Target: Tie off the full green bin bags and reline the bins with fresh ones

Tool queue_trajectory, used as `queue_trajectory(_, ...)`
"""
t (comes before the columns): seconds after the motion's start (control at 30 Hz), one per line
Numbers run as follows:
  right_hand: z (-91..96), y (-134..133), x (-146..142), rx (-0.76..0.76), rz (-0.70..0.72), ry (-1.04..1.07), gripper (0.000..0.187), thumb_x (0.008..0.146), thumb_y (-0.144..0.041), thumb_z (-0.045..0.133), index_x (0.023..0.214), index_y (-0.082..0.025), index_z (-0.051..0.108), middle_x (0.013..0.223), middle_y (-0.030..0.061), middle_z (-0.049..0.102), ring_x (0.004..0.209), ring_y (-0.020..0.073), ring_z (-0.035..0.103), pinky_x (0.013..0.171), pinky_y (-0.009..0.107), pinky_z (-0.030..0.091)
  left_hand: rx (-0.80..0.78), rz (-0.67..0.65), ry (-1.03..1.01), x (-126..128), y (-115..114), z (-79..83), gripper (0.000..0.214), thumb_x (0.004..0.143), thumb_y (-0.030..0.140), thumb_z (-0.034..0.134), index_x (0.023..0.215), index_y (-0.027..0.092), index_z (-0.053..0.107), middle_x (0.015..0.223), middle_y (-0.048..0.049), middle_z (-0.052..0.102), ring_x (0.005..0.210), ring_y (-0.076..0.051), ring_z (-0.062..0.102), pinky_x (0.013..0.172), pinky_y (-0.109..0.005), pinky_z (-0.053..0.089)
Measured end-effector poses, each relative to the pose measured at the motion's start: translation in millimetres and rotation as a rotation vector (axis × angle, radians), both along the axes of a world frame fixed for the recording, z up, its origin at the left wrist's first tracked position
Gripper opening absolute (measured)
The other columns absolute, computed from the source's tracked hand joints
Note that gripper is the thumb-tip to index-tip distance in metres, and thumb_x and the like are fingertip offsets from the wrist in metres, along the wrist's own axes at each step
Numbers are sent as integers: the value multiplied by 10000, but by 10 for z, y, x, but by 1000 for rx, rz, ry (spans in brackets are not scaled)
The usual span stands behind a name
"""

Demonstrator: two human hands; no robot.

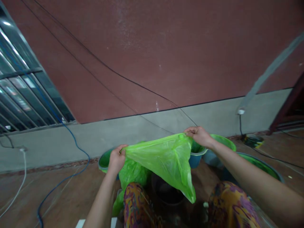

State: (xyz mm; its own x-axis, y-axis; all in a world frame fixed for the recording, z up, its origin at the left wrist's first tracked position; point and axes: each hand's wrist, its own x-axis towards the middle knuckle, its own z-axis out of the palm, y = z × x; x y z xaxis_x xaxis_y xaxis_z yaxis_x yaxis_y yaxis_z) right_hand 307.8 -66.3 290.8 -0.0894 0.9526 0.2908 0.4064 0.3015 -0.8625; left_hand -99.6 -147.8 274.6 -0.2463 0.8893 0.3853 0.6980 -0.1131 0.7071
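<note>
A thin bright green plastic bag (163,160) is stretched between my two hands in front of my knees. My left hand (117,159) is closed on the bag's left edge. My right hand (199,135) pinches the bag's right top corner, held a little higher and farther out. The bag's loose lower part hangs down to a point between my legs, which are in patterned purple and yellow cloth (136,204). A dark round container (166,191) sits on the floor under the bag, partly hidden.
Several green and blue basins (222,142) stand on the brown floor ahead and to the right. A blue hose (71,164) and a white cable (17,186) trail across the floor at left. A red and grey wall rises behind, with a barred window (21,91) at left.
</note>
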Motion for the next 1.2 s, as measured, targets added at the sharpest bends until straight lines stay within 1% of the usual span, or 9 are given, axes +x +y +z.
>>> queue_trajectory(0.17, -3, -144, 13, -304, 49, 433, 96, 704, -241, 655, 777, -179, 667, 696, 48, 686, 620, 149, 598, 603, 264, 482, -33, -52, -132, -149, 12, -60, 389, 743, 345, 496, 1009, 128, 678, 790, -54, 712, 649, -176, 607, 617, -262, 471)
queue_trajectory(0.23, -16, -234, -53, -386, 119, 599, 87, 711, -214, 658, 794, -189, 656, 741, 39, 692, 654, 143, 621, 644, 262, 497, -61, 13, -72, -127, -15, -64, 373, 740, 291, 494, 1022, 121, 670, 868, -90, 718, 757, -216, 641, 724, -315, 498)
queue_trajectory(0.37, -74, -406, -296, -412, 241, 732, 171, 706, -243, 698, 864, -195, 654, 791, 30, 698, 678, 139, 635, 673, 266, 506, 113, 204, 187, 308, -164, -4, 488, 674, 138, 537, 1154, 102, 612, 1156, -178, 641, 1109, -315, 568, 990, -458, 410)
queue_trajectory(0.6, -72, -627, -750, -388, 298, 681, 293, 678, -336, 733, 912, -176, 662, 758, 34, 695, 662, 157, 625, 649, 281, 491, 237, -325, 77, 1459, -368, 129, 356, 812, 332, 614, 1145, 206, 607, 1124, -82, 663, 1055, -206, 604, 950, -370, 469)
queue_trajectory(0.83, -70, -579, -853, -383, 240, 753, 325, 600, -349, 772, 853, -184, 652, 666, -14, 652, 590, 123, 577, 603, 261, 452, 347, -287, 43, 1525, -329, 54, 168, 876, 267, 525, 875, 196, 678, 925, -54, 704, 899, -160, 641, 869, -304, 485)
queue_trajectory(0.93, -240, -402, -664, -253, 61, 640, 327, 624, -403, 728, 845, -181, 636, 664, 0, 652, 568, 129, 557, 587, 279, 457, 345, -208, 54, 1376, -321, 113, 201, 879, 307, 515, 848, 197, 680, 875, -43, 707, 857, -160, 643, 834, -287, 485)
queue_trajectory(1.07, -722, -308, -158, -10, -248, 341, 335, 695, -459, 649, 881, -180, 640, 810, 47, 690, 758, 195, 619, 774, 365, 492, 328, -38, -20, 1120, -286, 164, 242, 859, 359, 521, 853, 181, 685, 840, -38, 708, 787, -160, 634, 777, -275, 488)
queue_trajectory(1.13, -1020, -386, 75, -18, -391, 236, 366, 712, -495, 634, 910, -186, 647, 912, 79, 699, 899, 244, 625, 862, 409, 473, 315, 18, -79, 1001, -261, 152, 272, 848, 388, 528, 861, 170, 691, 816, -33, 708, 740, -153, 627, 738, -261, 487)
queue_trajectory(1.2, -1281, -497, 196, -113, -391, 257, 402, 733, -536, 613, 933, -188, 643, 975, 106, 695, 993, 282, 614, 910, 445, 458, 304, 39, -129, 909, -252, 135, 298, 834, 414, 543, 858, 162, 700, 794, -28, 707, 721, -150, 623, 714, -250, 485)
